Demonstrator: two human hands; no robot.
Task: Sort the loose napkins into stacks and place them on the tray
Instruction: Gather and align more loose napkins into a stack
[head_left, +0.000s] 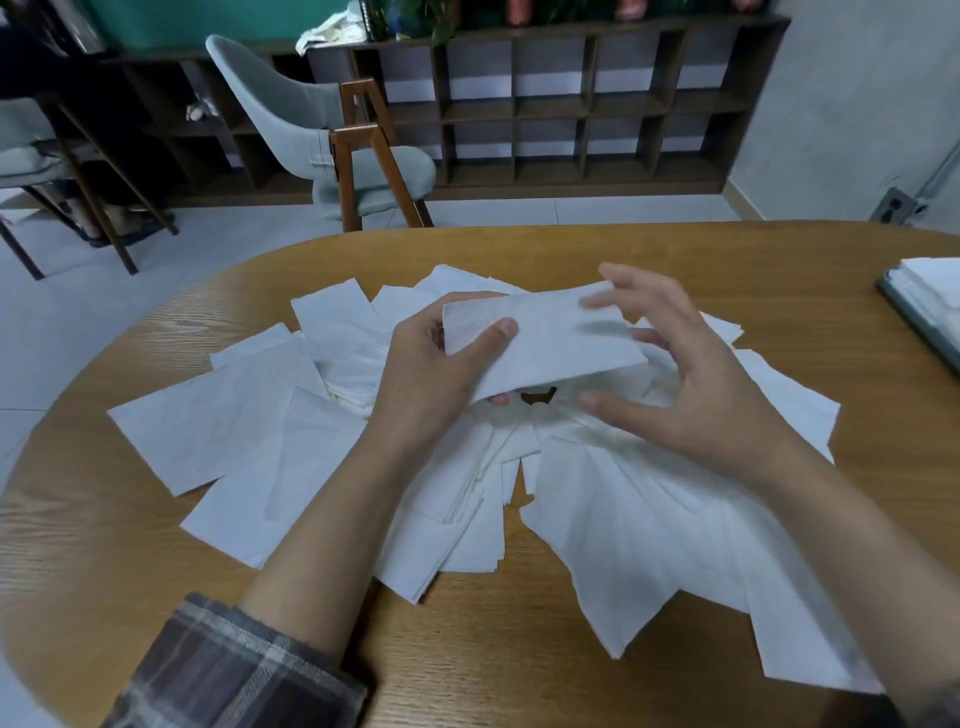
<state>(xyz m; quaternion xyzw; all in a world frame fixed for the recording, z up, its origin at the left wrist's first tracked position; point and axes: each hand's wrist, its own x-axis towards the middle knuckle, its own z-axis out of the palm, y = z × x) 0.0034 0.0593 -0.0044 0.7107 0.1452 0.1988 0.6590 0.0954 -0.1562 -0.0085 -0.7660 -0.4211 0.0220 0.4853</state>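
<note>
Several loose white napkins lie fanned out in a wide heap across the middle of the wooden table. Above the heap my left hand grips the left end of a folded white napkin, thumb on top and fingers underneath. My right hand hovers at the napkin's right end with its fingers spread and blurred; whether they touch the napkin I cannot tell. At the table's right edge sits a dark tray carrying a stack of white napkins.
A grey chair with wooden legs stands beyond the table's far edge. A dark wooden shelf unit lines the back wall. Another chair is at the far left. Bare table wood shows in front of the heap.
</note>
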